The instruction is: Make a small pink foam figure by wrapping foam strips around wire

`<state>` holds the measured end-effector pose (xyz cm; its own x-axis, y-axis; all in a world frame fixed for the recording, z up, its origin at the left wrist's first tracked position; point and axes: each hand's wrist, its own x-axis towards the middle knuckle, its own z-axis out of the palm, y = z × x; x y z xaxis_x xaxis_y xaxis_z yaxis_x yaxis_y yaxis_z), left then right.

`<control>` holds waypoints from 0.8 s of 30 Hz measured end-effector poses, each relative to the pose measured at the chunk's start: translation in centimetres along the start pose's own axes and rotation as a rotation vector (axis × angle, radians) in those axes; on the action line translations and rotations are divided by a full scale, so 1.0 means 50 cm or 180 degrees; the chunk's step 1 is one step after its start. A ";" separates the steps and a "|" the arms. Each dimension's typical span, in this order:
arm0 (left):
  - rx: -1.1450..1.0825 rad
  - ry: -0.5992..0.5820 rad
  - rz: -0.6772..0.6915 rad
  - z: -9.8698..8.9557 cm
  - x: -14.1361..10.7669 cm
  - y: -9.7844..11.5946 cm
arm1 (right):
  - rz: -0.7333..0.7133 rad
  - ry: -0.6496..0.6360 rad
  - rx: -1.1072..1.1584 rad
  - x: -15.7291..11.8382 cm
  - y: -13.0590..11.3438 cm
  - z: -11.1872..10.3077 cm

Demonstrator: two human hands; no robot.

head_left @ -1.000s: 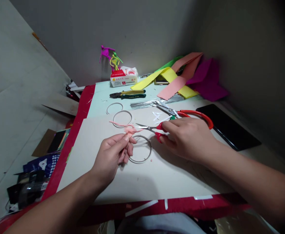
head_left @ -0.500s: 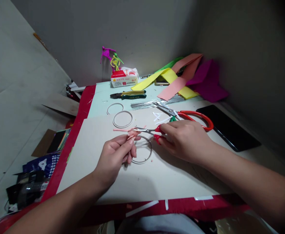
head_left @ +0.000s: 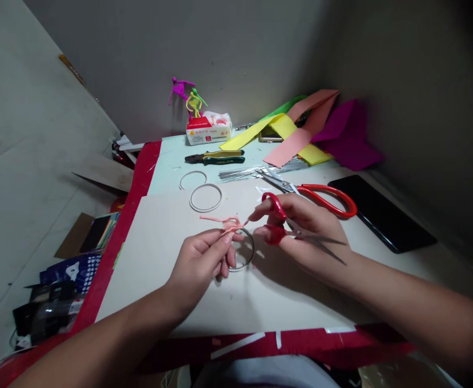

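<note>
My left hand (head_left: pixel 206 256) pinches a small pink crumpled figure (head_left: pixel 231 223) with a thin arm sticking out to the left. It looks like twisted crepe paper. Small red-handled scissors (head_left: pixel 279 234) hang on the fingers of my right hand (head_left: pixel 309 223), their parted blades pointing back over the wrist. My right index fingertip is at the figure's right side; whether it touches cannot be made out. Beneath the left fingers a wire ring (head_left: pixel 253 250) lies on the board, partly hidden.
Two more wire rings (head_left: pixel 206 198), pliers (head_left: pixel 215 157), a bundle of wires (head_left: pixel 240 174) and large red scissors (head_left: pixel 329 199) lie beyond my hands. A black tablet (head_left: pixel 382 213) is at right. Behind are crepe paper strips (head_left: pixel 288 153) and a tissue pack (head_left: pixel 208 129) with small figures (head_left: pixel 194 102).
The scissors have swung from pointing at the pink figure to lying back over my right wrist. My right fingertips have come to the figure's side. My left hand has shifted slightly right.
</note>
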<state>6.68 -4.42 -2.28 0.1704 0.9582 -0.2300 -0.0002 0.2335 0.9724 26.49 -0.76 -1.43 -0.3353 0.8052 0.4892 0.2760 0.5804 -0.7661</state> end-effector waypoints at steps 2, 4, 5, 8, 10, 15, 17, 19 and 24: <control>0.0168 -0.0068 -0.0020 0.008 -0.002 0.001 | -0.0193 0.0011 0.0147 -0.005 0.000 0.011; 0.0305 -0.0110 -0.0032 0.013 -0.003 0.001 | -0.0384 -0.0010 0.0042 -0.008 0.003 0.019; 0.0338 -0.0102 -0.0037 0.014 -0.004 0.002 | -0.0453 -0.0007 -0.0061 -0.010 0.005 0.022; 0.0357 -0.0073 -0.0056 0.015 -0.003 0.002 | -0.0503 0.0039 -0.0211 -0.011 0.009 0.025; 0.0350 -0.0069 -0.0064 0.014 -0.002 0.003 | -0.0433 0.0064 -0.0065 -0.009 0.007 0.021; 0.0088 0.0086 -0.0106 0.013 -0.002 0.007 | -0.0021 0.0333 0.0025 0.007 0.002 -0.011; 0.0012 0.0104 -0.0117 0.010 -0.002 0.006 | 0.0054 0.0052 -0.0412 0.014 0.008 -0.025; -0.0033 0.0086 -0.0084 0.005 -0.001 0.004 | 0.0003 -0.0485 -0.1179 0.019 0.017 -0.036; -0.0041 0.0015 -0.0020 -0.006 -0.001 0.000 | -0.0330 -0.1232 -0.2704 0.021 0.028 -0.045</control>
<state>6.39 -4.42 -2.28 0.1657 0.9575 -0.2363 -0.0117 0.2415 0.9703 28.57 1.18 -1.07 -0.6292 0.7365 0.2484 0.7418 0.6644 -0.0910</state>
